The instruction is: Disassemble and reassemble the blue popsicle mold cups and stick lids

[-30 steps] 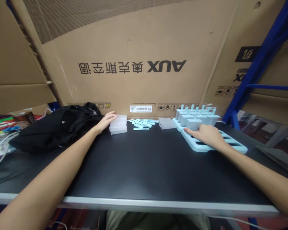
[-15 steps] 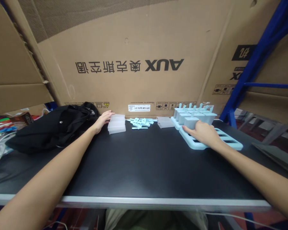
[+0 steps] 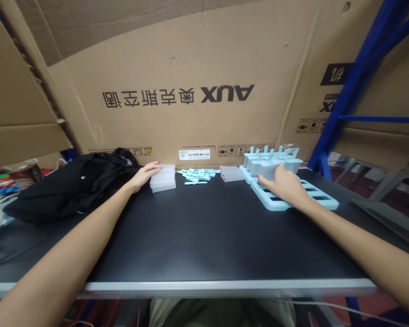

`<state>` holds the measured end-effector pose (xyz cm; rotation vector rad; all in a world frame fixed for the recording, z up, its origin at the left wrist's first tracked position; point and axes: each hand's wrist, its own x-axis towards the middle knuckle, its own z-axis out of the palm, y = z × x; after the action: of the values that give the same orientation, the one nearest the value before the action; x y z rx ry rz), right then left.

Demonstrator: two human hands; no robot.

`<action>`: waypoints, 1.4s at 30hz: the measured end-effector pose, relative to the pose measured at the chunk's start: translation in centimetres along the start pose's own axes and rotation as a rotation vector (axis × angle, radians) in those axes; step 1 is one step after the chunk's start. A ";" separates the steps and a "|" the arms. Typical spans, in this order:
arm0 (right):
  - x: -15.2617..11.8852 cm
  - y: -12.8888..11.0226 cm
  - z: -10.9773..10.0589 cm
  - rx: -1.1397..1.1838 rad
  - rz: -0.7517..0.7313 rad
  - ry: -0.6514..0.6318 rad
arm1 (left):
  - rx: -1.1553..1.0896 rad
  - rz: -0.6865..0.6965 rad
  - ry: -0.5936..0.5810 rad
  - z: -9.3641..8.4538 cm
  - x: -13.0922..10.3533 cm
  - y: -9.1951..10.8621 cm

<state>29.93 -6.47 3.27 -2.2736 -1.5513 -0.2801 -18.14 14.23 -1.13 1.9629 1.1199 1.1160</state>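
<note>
My right hand [image 3: 288,184] has its thumb and fingers around a pale blue popsicle mold [image 3: 267,171] at the front of a cluster of similar molds [image 3: 254,162] with sticks pointing up. These stand in a light blue rack at the back right. Part of the held mold is hidden by my fingers. Under that wrist lies a second slotted light blue frame [image 3: 322,197]. My left hand [image 3: 145,176] lies with fingers stretched out at the left edge of a group of clear plastic mold cases [image 3: 163,179], touching them.
Between my hands lie a pile of light blue sticks [image 3: 199,175] and another clear case [image 3: 231,174]. A black bag [image 3: 71,186] sits on the left. Behind stands a big cardboard box [image 3: 177,122]; a blue metal post [image 3: 344,95] rises at right.
My right hand and the mold in it have shifted slightly back, closer to the other molds. My left hand stays at the clear cases. The whole view has shifted a little.
</note>
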 end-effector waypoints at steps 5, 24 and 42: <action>0.6 0.4 -0.8 0.127 0.068 0.058 | 0.041 0.017 0.001 0.0 0.0 0.0; 7.1 -18.8 -6.0 -0.289 -0.439 -0.246 | 0.073 0.050 0.015 0.3 0.1 -0.2; 8.3 -22.7 -1.0 -0.348 -0.509 -0.245 | 0.087 0.028 0.017 0.2 0.1 0.1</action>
<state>12.05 7.53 11.57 -2.1775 -2.3670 -0.4473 -17.87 14.22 -1.15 2.0452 1.1716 1.1169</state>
